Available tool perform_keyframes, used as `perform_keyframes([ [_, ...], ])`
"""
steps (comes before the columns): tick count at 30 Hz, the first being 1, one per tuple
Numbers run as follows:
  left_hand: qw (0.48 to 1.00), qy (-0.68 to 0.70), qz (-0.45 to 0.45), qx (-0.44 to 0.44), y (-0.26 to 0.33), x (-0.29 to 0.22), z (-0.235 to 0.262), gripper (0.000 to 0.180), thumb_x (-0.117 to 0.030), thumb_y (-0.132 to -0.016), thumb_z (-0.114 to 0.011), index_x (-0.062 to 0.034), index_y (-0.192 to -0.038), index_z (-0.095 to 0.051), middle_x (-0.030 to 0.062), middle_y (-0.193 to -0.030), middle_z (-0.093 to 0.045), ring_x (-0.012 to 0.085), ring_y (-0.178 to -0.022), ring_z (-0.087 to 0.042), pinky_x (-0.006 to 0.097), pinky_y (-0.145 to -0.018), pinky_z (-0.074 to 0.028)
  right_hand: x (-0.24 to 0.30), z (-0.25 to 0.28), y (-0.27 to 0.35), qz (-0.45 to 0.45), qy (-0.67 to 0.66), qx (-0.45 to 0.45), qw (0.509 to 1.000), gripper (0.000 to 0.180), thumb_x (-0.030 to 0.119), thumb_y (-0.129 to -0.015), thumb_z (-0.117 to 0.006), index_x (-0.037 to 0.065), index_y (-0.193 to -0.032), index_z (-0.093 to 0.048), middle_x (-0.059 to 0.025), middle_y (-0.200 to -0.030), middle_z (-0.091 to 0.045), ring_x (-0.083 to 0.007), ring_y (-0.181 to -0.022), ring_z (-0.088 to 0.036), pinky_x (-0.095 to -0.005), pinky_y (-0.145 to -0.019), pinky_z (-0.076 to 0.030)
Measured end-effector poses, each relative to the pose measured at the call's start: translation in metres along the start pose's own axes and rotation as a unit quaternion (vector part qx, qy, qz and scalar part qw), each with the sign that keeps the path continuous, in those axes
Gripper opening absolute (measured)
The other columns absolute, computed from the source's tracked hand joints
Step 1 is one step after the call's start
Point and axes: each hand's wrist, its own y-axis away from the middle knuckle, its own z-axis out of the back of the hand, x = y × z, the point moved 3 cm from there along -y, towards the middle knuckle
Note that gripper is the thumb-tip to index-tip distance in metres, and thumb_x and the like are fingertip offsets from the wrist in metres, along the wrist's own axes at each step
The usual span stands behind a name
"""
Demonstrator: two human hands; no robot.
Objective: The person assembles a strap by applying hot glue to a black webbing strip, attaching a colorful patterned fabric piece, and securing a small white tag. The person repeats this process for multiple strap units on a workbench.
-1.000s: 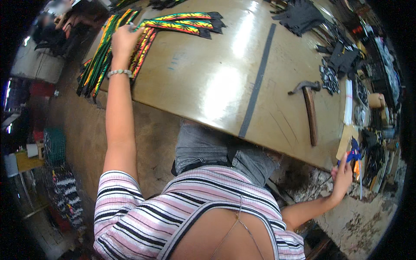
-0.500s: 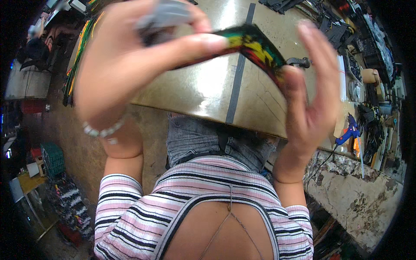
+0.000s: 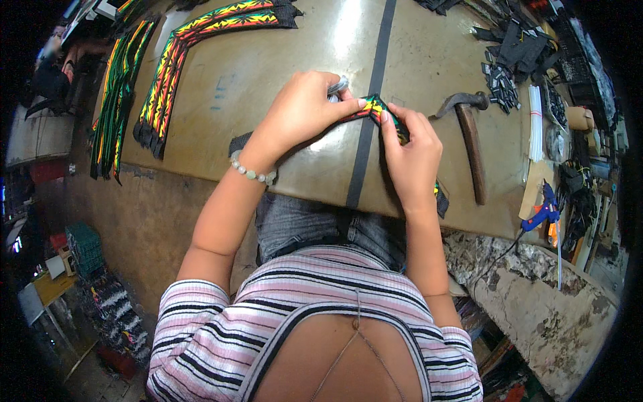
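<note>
Both my hands hold one red, yellow and green woven strap (image 3: 375, 107) with black ends over the brown worktable (image 3: 268, 80). My left hand (image 3: 301, 110) pinches the strap near its bend and also grips a small grey object (image 3: 338, 86) between the fingers. My right hand (image 3: 412, 151) holds the strap's other side, whose black end (image 3: 441, 199) hangs out below the wrist. The strap is folded between my fingertips, just above the tabletop.
More coloured straps (image 3: 194, 33) lie in bundles at the table's far left. A hammer (image 3: 469, 141) rests right of my hands, a black strip (image 3: 372, 100) crosses the table, a blue glue gun (image 3: 542, 214) sits at the right edge, black parts (image 3: 509, 53) lie beyond.
My hands have come down from close to the camera to the tabletop, still holding the strap. A second ago my left hand was at the far strap pile and my right at the glue gun.
</note>
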Motion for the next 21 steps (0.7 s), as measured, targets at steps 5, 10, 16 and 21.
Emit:
perform_keyframes([
  [5, 0.999, -0.023, -0.003, -0.028, 0.004, -0.005, -0.001, 0.032, -0.034, -0.080, -0.075, -0.0019, -0.078, -0.071, 0.0183, -0.064, -0.064, 0.0312, -0.059, -0.063, 0.040, -0.059, -0.049, 0.004, -0.001, 0.001, 0.028, 0.000, -0.011, 1.000, 0.014, 0.006, -0.088, -0.068, 0.000, -0.100, -0.069, -0.0169, -0.089, -0.060, -0.0344, -0.079, -0.062, -0.0416, -0.070, -0.051],
  [10, 0.998, -0.046, -0.002, -0.036, 0.005, -0.009, -0.002, 0.034, -0.036, -0.079, -0.076, -0.0020, -0.079, -0.070, 0.0190, -0.068, -0.065, 0.0360, -0.064, -0.065, 0.042, -0.061, -0.050, 0.001, -0.002, -0.001, -0.005, -0.013, 0.012, 1.000, 0.017, 0.005, -0.087, -0.069, 0.002, -0.103, -0.070, -0.0159, -0.093, -0.061, -0.0327, -0.081, -0.062, -0.0411, -0.072, -0.050],
  [16, 0.993, -0.074, -0.043, -0.077, 0.011, -0.014, -0.008, 0.021, -0.027, -0.082, -0.073, -0.0063, -0.086, -0.071, 0.0171, -0.078, -0.069, 0.0383, -0.073, -0.066, 0.045, -0.066, -0.052, 0.017, -0.003, 0.005, 0.125, 0.205, 0.025, 0.970, 0.028, 0.007, -0.084, -0.062, 0.007, -0.112, -0.070, -0.0102, -0.112, -0.061, -0.0307, -0.101, -0.056, -0.0412, -0.085, -0.046],
  [21, 0.987, -0.068, -0.120, -0.086, 0.013, -0.015, -0.017, 0.014, -0.022, -0.085, -0.071, -0.0097, -0.091, -0.073, 0.0166, -0.082, -0.070, 0.0372, -0.075, -0.066, 0.044, -0.067, -0.052, 0.025, -0.004, 0.003, 0.131, 0.193, 0.111, 0.966, 0.033, 0.008, -0.085, -0.056, 0.004, -0.116, -0.066, -0.0110, -0.117, -0.059, -0.0305, -0.103, -0.054, -0.0406, -0.087, -0.047],
])
